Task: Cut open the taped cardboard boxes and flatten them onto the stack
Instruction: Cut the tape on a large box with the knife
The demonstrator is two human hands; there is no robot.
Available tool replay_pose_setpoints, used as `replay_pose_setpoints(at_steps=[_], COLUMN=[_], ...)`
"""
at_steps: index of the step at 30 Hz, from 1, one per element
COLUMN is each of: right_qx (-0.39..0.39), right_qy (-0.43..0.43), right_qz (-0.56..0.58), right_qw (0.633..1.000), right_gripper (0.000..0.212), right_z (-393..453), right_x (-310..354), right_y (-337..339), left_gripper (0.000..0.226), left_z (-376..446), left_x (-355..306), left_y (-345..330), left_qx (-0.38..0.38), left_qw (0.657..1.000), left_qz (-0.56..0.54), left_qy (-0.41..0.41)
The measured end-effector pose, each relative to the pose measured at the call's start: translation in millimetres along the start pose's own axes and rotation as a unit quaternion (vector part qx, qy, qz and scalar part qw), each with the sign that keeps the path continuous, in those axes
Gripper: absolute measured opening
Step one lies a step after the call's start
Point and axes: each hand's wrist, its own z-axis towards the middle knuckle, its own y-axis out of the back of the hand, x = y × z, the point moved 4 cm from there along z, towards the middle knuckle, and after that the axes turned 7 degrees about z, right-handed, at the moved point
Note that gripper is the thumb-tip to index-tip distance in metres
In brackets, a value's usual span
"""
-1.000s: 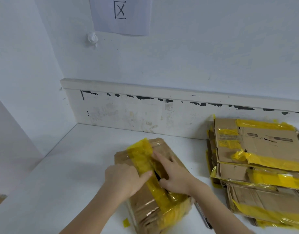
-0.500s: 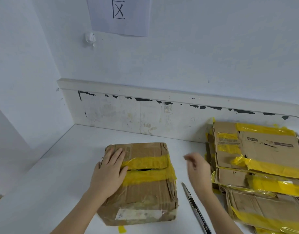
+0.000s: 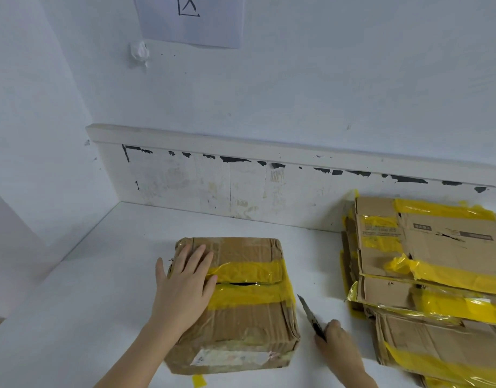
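A worn cardboard box (image 3: 235, 303) sits on the white worktop (image 3: 101, 317) near its front edge, roughly midway along it, its top crossed by a band of yellow tape (image 3: 249, 284) with a dark slit running through the middle of the band. The left hand (image 3: 185, 292) lies flat on the left part of the box top, fingers straight and close together, their tips reaching the left end of the tape; the thumb hangs off the box's left edge. Just right of the box a utility knife (image 3: 311, 317) lies with its blade pointing toward the back wall. The right hand (image 3: 339, 351) is at its handle end, fingers curled down over it, though whether they truly grip the handle is hard to make out. Toward the right end of the worktop, against the back board, lies the stack of flattened boxes (image 3: 437, 261), streaked with more yellow tape; its right and lower parts are cut off by the frame. A label on the box's front face is too blurred to read. The back board (image 3: 241, 191) is scuffed white with chipped dark patches. On the pale wall above hangs a sheet of paper (image 3: 193, 21) with a drawn mark, its top cut off.
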Motion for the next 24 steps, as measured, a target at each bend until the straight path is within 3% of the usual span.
replay_pose_setpoints(at_steps=[2, 4, 6, 8, 12, 24], right_qx=[-0.022, -0.062, -0.100, -0.124, -0.154, -0.140], right_qy=[0.005, 0.029, 0.118, 0.189, 0.225, 0.225], right_qz=[0.147, 0.222, 0.160, 0.054, -0.179, -0.276], right_qw=[0.989, 0.973, 0.975, 0.972, 0.945, 0.924], right_gripper=[0.013, 0.026, 0.043, 0.044, 0.041, 0.038], right_z=[-5.0, -12.4, -25.7, -43.3, -68.9, -69.5], right_x=[2.1, 11.5, 35.0, 63.3, 105.4, 136.7], right_y=[10.9, 32.4, 57.9, 80.5, 95.8, 98.5], left_gripper=[0.053, 0.049, 0.057, 0.058, 0.057, 0.056], left_z=[-0.7, 0.2, 0.4, -2.8, -8.6, -9.6], left_x=[-1.1, -5.9, -10.0, -18.0, -29.0, -27.3], left_y=[6.6, 10.3, 7.7, 11.6, 13.1, 10.6], left_qx=[-0.007, 0.013, 0.036, 0.043, 0.043, 0.043], left_qw=[1.000, 0.998, 0.995, 0.995, 0.992, 0.992], left_qz=[-0.009, -0.056, -0.082, -0.069, -0.066, -0.064], left_qy=[0.005, 0.007, 0.031, 0.060, 0.096, 0.096])
